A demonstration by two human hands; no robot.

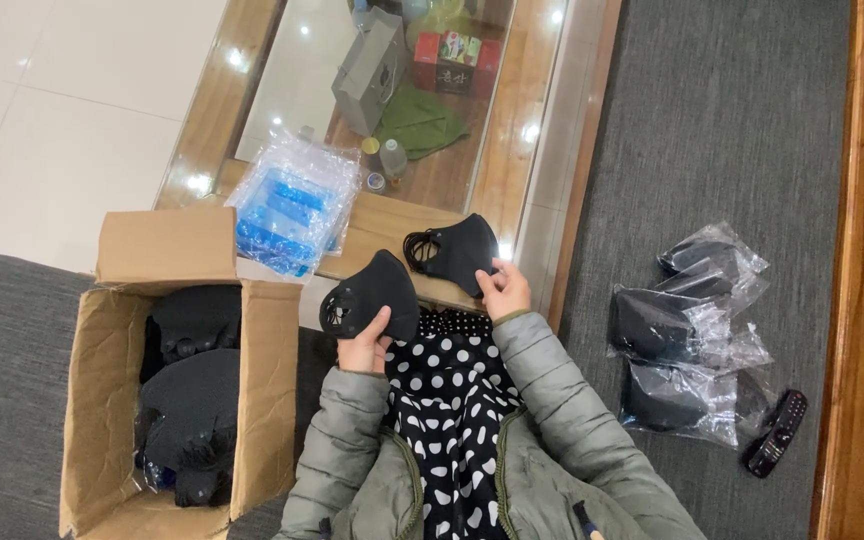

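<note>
My left hand (364, 346) grips the lower edge of a black face mask (372, 292) with a round valve, held up in front of my polka-dot lap. My right hand (504, 291) pinches the edge of a second black mask (457, 254) that rests on the edge of the wooden and glass table (382, 222), its ear loops bunched at its left side. Both sleeves are grey-green and padded.
An open cardboard box (102, 360) full of black masks stands at my left. A stack of clear plastic bags with blue print (292, 203) lies on the table. Bagged black masks (687, 340) and a dark remote (777, 432) lie on grey cushion at right.
</note>
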